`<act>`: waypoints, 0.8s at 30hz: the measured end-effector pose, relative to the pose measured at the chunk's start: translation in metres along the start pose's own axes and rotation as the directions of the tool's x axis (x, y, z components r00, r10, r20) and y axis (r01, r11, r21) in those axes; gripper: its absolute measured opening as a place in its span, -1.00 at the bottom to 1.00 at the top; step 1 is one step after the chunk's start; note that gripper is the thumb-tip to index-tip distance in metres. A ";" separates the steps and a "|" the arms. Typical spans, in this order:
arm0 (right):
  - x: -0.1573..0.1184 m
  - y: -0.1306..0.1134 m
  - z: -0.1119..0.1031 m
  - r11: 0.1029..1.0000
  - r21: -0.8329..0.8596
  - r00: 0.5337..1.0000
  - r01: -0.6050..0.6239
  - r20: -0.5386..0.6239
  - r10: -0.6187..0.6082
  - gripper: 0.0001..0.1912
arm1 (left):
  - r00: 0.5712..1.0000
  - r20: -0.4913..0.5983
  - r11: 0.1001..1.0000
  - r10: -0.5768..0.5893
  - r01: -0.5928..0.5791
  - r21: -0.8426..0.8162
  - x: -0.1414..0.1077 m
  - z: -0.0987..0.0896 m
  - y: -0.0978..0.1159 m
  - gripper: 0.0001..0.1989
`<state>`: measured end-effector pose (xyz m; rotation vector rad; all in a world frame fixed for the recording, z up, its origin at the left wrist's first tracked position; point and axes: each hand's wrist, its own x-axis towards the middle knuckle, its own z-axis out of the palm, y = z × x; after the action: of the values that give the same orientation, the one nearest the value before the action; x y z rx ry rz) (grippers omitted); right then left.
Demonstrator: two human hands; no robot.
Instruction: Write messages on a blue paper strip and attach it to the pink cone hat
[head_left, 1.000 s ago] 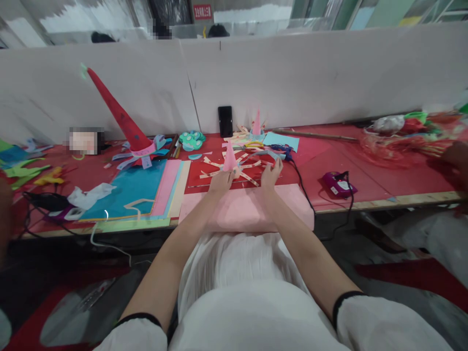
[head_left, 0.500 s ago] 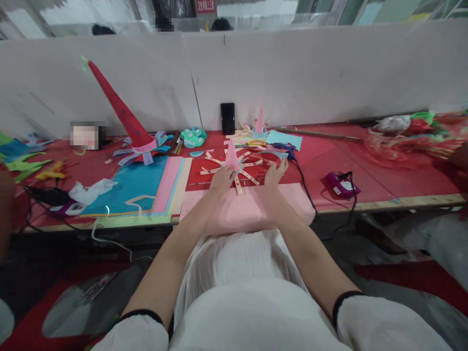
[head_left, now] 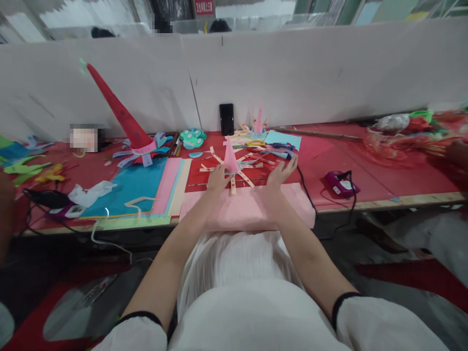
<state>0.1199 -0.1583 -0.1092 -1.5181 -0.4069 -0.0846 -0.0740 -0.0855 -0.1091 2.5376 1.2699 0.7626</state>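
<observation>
A small pink cone (head_left: 230,157) stands upright at the centre of several pale printed strips (head_left: 245,178) that spread outward on the red table. My left hand (head_left: 218,178) is at the left of the cone's base, its fingers closed; whatever they pinch is too small to make out. To the right of the strips, my right hand (head_left: 281,171) is raised with the fingers apart and nothing visible in it. Both wrists are over a pink padded cloth (head_left: 241,210) at the table edge. Scissors with yellow handles (head_left: 255,143) lie behind the strips.
A tall red cone hat (head_left: 119,109) leans at the left, behind blue sheets (head_left: 137,187). A black phone (head_left: 226,119) stands against the partition. At the right are a purple device (head_left: 341,184) with a cable and red plastic bags (head_left: 387,151). Other people's hands show at both sides.
The strips around the cone have turned a little. My left hand has moved slightly left, and my right hand has moved right with its fingers spread wider.
</observation>
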 end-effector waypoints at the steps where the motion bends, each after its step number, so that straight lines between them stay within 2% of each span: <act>1: -0.005 -0.003 0.000 0.999 0.001 0.998 0.049 0.034 -0.049 -0.43 | 1.000 0.005 1.000 -0.002 0.002 -0.004 0.001 0.001 -0.001 -0.84; 3: -0.016 -0.009 0.001 0.971 0.013 0.954 0.239 0.184 -0.238 -0.44 | 1.000 0.016 1.000 -0.002 0.002 -0.014 0.002 0.002 -0.002 -0.87; 6: -0.033 -0.015 0.002 0.942 0.057 0.888 0.330 0.319 -0.330 -0.48 | 1.000 0.022 0.999 -0.001 0.002 -0.038 0.002 0.001 -0.002 -0.87; 10: -0.043 -0.014 0.003 0.883 0.155 0.749 0.442 0.478 -0.459 -0.50 | 1.000 0.017 0.995 0.026 -0.024 -0.094 0.001 -0.003 -0.001 -0.91; 12: -0.045 -0.014 0.003 0.860 0.164 0.706 0.483 0.509 -0.493 -0.52 | 0.999 0.010 0.989 0.050 -0.048 -0.139 0.002 -0.005 0.000 -0.92; 15: -0.047 -0.015 0.003 0.836 0.184 0.649 0.516 0.553 -0.522 -0.56 | 0.997 0.005 0.971 0.073 -0.070 -0.229 0.004 -0.005 0.002 -0.84; 20: -0.051 -0.015 0.003 0.822 0.268 0.494 0.503 0.691 -0.528 -0.66 | 0.998 0.041 0.929 0.049 -0.030 -0.369 0.006 -0.001 0.000 -0.74; 24: -0.051 -0.013 0.006 0.825 0.290 0.441 0.485 0.734 -0.517 -0.70 | 0.997 0.077 0.901 0.012 0.023 -0.432 0.008 0.002 -0.005 -0.74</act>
<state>0.0670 -0.1636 -0.1129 -1.2698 -1.6005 0.1491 -0.0724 -0.0763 -0.1095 2.1777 0.9526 0.8293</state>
